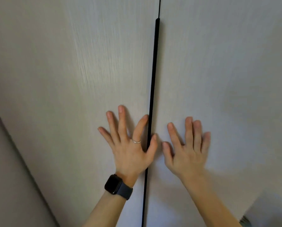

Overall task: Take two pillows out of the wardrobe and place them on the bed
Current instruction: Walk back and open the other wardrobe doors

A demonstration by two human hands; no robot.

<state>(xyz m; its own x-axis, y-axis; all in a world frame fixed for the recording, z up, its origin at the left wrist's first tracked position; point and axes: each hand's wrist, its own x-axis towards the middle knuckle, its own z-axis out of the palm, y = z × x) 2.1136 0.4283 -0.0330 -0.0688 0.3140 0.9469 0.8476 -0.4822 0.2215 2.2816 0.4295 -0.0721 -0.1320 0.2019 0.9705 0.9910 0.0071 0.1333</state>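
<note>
Two pale wood-grain wardrobe doors fill the view, both closed: the left door (87, 71) and the right door (219, 71). A long black vertical handle strip (154, 79) runs down the seam between them. My left hand (130, 145), with a ring and a black watch on its wrist, lies flat on the left door with fingers spread, its thumb across the black strip. My right hand (187, 149) rests flat on the right door, fingers apart. No pillows and no bed are in view.
A grey wall or side panel (9, 161) borders the wardrobe at the lower left. A blurred light surface with a small dark object (268, 215) shows in the lower right corner.
</note>
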